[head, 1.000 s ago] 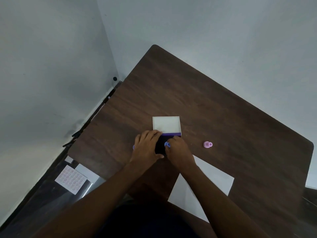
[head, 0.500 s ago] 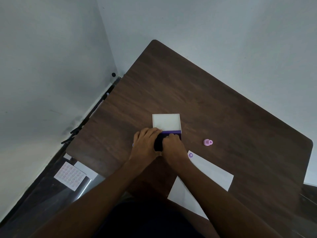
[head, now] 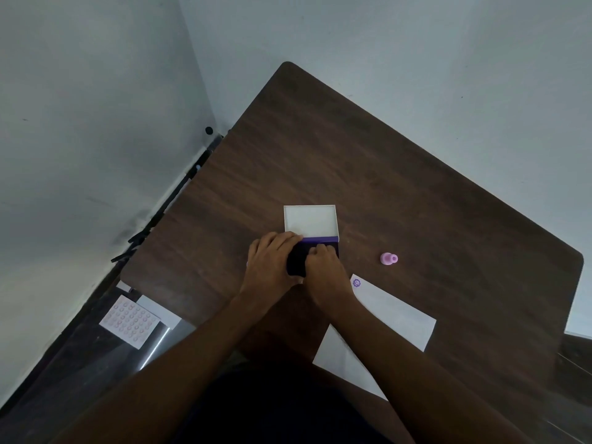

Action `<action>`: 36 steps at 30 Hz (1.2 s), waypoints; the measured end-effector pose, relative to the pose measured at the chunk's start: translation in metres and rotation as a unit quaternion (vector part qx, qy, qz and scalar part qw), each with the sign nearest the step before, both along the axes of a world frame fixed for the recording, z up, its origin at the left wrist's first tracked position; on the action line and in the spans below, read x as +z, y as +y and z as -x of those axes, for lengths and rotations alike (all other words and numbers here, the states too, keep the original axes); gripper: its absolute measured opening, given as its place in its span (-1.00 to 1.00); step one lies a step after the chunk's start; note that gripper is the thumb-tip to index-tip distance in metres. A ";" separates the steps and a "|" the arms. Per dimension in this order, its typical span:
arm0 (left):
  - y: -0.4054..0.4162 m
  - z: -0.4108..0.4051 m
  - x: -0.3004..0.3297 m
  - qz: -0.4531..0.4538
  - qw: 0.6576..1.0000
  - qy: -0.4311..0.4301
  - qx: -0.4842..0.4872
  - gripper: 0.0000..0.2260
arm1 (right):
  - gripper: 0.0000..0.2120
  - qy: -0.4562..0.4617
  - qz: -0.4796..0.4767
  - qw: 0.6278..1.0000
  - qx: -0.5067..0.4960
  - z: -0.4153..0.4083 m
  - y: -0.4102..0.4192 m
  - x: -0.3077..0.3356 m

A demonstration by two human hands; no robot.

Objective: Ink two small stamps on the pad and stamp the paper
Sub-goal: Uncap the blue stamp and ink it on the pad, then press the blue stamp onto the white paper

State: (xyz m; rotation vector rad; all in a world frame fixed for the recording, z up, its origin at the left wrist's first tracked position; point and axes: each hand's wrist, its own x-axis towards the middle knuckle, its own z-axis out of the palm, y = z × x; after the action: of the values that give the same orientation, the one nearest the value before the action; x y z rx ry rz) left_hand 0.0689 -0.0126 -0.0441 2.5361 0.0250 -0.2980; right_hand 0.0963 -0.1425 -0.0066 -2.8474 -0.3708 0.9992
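An ink pad [head: 296,259] lies open on the dark wooden table [head: 320,149], its white lid [head: 310,219] folded back behind the dark pad. My left hand [head: 272,261] grips the pad's left edge. On the pad's right half rests my right hand [head: 323,270], fingers curled down and closed on a small blue stamp that they hide. A pink stamp [head: 389,258] lies on its side to the right of the pad. The white paper [head: 394,312] sits near right, with one purple print [head: 356,282] at its far corner.
The table's left edge runs close to the wall corner. On the floor at the lower left lie a white sheet of pink dots [head: 128,322] and a small white card [head: 160,310]. A table edge drops off at the far right.
My right hand has shifted forward onto the pad, and the blue stamp tip seen a second ago is hidden under the fingers. The purple print on the paper has come into view.
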 end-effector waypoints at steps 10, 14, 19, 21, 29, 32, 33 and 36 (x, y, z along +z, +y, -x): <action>-0.001 0.001 0.003 -0.012 1.000 0.021 -0.001 -0.25 | -0.60 -0.047 -0.022 0.999 0.015 0.005 -0.002 -0.005; -0.002 -0.001 0.003 -0.019 0.999 0.041 -0.008 -0.25 | -0.59 -0.041 -0.021 0.999 0.017 0.004 -0.003 -0.007; -0.003 -0.001 -0.001 -0.024 0.999 0.036 0.001 -0.23 | -0.58 -0.046 -0.024 0.998 0.019 0.004 -0.004 -0.011; -0.004 -0.001 -0.004 -0.024 0.999 0.032 0.002 -0.21 | -0.58 -0.048 -0.027 0.998 0.018 0.004 -0.004 -0.012; 0.004 0.004 0.000 0.058 0.998 -0.016 0.018 -0.29 | -0.56 -0.048 -0.036 0.998 0.015 0.007 -0.005 -0.010; 0.004 0.004 0.005 0.064 0.998 -0.026 0.010 -0.30 | -0.58 -0.058 -0.041 0.997 0.013 0.007 -0.004 -0.008; 0.003 0.003 0.006 0.065 0.998 -0.026 0.005 -0.30 | -0.59 -0.061 -0.046 0.997 0.008 0.007 -0.005 -0.006; 0.003 0.001 0.006 0.020 1.000 -0.017 -0.014 -0.22 | -0.61 -0.077 -0.071 0.994 -0.009 0.011 -0.009 -0.002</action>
State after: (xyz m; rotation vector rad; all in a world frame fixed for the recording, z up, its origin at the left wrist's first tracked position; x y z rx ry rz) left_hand 0.0682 -0.0099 -0.0383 2.5028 -0.0286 -0.2624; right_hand 0.0856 -0.1515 -0.0089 -2.7998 -0.4117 0.7213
